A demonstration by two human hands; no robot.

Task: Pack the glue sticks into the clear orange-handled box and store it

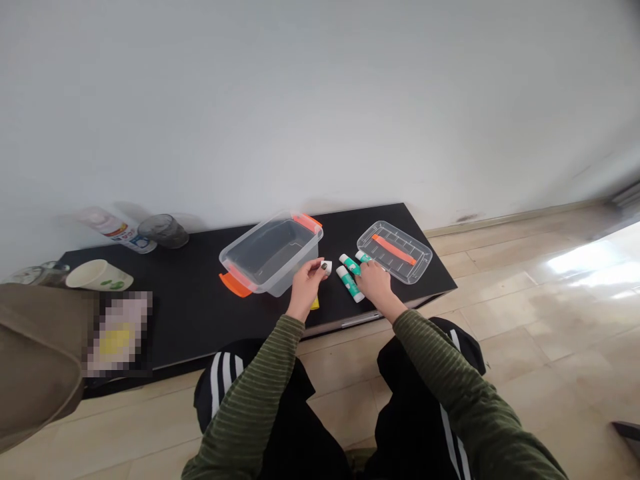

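My left hand point(305, 285) is closed, thumb and fingers pinching a small white object point(327, 267) beside the clear plastic box point(295, 277). Its kind is not clear. A bit of something yellow point(315, 304) shows below that hand. On the black table, my right hand point(375, 283) rests with curled fingers on a green-and-white glue stick point(363, 257), which it partly covers. Two more glue sticks, one nearer point(350, 284) and one behind it point(349, 264), lie just left of those fingers. The box stands without its lid, its orange latches folded out.
A clear lid point(420, 259) with an orange handle lies right of the glue sticks. Toward the left are a dark glass point(164, 231), a spray can point(123, 230) and a paper cup point(99, 275). Another person's sleeve point(40, 353) reaches in at the left. A wall runs behind the table.
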